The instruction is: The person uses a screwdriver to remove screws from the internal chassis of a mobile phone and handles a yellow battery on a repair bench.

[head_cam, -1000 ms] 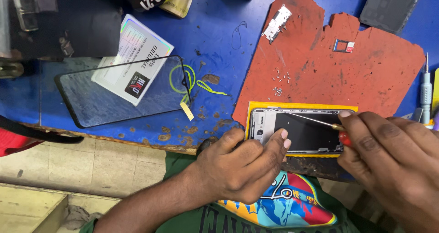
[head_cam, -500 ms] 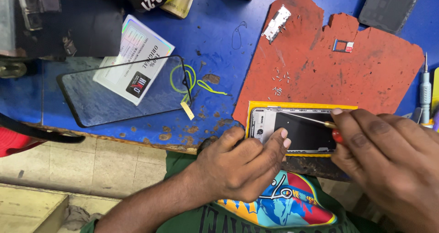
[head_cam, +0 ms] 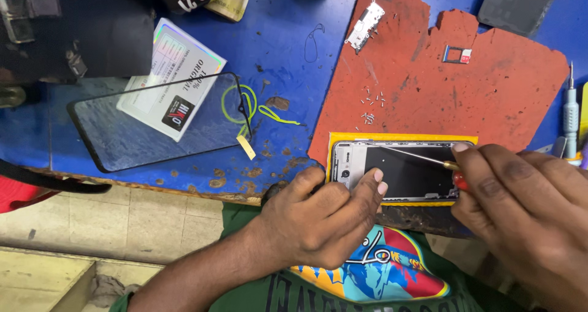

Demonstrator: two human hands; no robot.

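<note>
- Phone (head_cam: 401, 174), opened with its dark inner face up, is laid on a yellow pad (head_cam: 343, 139) at the near edge of a red mat (head_cam: 441, 97), which is spread on a blue table (head_cam: 288, 60).
- The phone's left end is pressed down by the left hand (head_cam: 321, 220); its fingers are curled together, with the thumb and forefinger tips resting on the pale frame.
- One screwdriver (head_cam: 422, 158) is pinched in the right hand (head_cam: 527, 214), whose fingers are closed round the red handle at the phone's right end; the thin shaft is slanted up and left across the phone's upper edge.
- No box or tray is seen; a scatter of tiny screws (head_cam: 372, 106), too small to count, is left loose on the mat just above the phone.
- Also on the mat are found one small metal part (head_cam: 364, 25) and one card tray (head_cam: 458, 54).
- One glass screen panel (head_cam: 156, 125) is laid well to the left on the table, over one printed card (head_cam: 171, 79).
- A second screwdriver (head_cam: 570, 119) is seen at the right edge.
</note>
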